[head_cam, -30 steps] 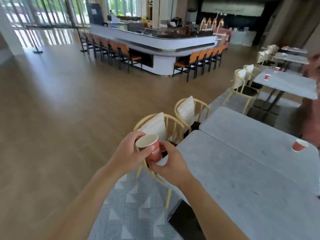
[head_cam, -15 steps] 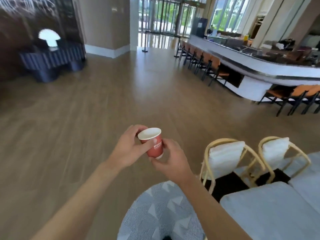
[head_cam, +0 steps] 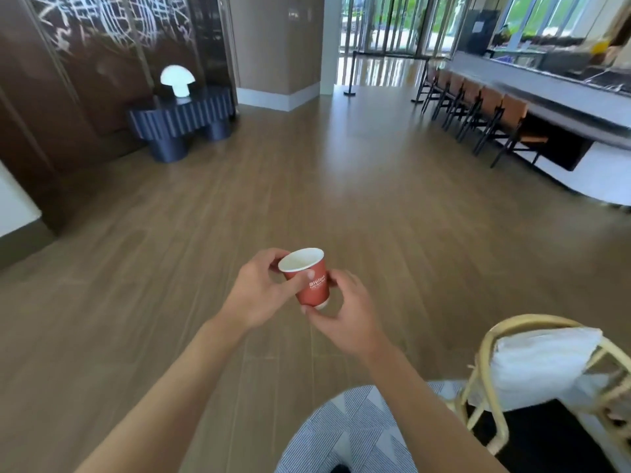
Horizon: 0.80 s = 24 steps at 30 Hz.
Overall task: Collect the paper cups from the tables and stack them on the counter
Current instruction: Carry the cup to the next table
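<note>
At about ten o'clock in the view a dark blue console (head_cam: 182, 122) stood against the patterned wall with a white mushroom lamp (head_cam: 177, 80) on it, well apart from the person. Lower and nearer the middle, the left hand (head_cam: 263, 288) had its fingers curled round the upper wall of the red paper cup (head_cam: 309, 279), thumb laid across the printed side just under the rim. The cup was held in the air over the wooden floor (head_cam: 341, 186), roughly upright with a slight tilt, its white inside showing nothing in it. Just to the right, the right hand (head_cam: 345, 315) pinched the cup's base between thumb and fingertips. At five o'clock sat the curved back of a rattan chair (head_cam: 488, 380) with a white cushion, on a grey patterned rug (head_cam: 345, 431). At two o'clock ran the long worktop (head_cam: 560, 100) behind a row of orange-backed stools (head_cam: 478, 107), still far off and blurred. The step in hand looked like the carry to that worktop. To do it well, a light grip seemed wise, since thin paper walls would likely dent under a squeeze. Keeping the cup mouth-up would guard against any dregs spilling, and one hand would probably suffice, freeing the other for more cups.
</note>
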Motion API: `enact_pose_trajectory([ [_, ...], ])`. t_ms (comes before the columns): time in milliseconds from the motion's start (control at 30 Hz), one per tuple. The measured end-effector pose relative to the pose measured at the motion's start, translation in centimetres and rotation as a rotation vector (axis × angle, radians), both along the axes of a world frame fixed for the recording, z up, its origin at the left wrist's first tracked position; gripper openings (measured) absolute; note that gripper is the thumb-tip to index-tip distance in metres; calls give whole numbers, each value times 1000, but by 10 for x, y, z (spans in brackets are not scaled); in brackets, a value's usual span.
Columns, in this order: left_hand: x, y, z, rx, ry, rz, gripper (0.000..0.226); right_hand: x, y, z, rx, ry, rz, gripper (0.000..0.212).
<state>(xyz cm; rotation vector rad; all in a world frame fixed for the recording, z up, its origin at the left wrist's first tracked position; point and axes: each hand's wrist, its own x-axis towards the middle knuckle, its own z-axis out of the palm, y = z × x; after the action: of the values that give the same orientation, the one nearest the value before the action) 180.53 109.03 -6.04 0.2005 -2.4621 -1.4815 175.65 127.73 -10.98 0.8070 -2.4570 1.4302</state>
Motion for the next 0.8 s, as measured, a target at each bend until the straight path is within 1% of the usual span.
enact_pose_trajectory([
  [67, -32, 5, 3, -48, 7, -15, 52, -32, 4, 0, -11, -8, 1, 49],
  [200, -107, 19, 9, -214, 23, -61, 50, -98, 21, 0, -40, -31, -39, 48],
  [367, -189, 44, 11, -350, 57, -127, 50, -166, 50, 1, -52, -34, -81, 55],
  [500, -235, 66, 13, -350, 77, -183, 52, -200, 74, 4, -57, -32, -142, 56],
  [633, -282, 95, 15, -348, 97, -273, 60, -228, 102, 10, -89, -32, -232, 56],
  [800, -334, 132, 10, -266, 109, -391, 52, -255, 136, 9, -88, -50, -341, 54],
])
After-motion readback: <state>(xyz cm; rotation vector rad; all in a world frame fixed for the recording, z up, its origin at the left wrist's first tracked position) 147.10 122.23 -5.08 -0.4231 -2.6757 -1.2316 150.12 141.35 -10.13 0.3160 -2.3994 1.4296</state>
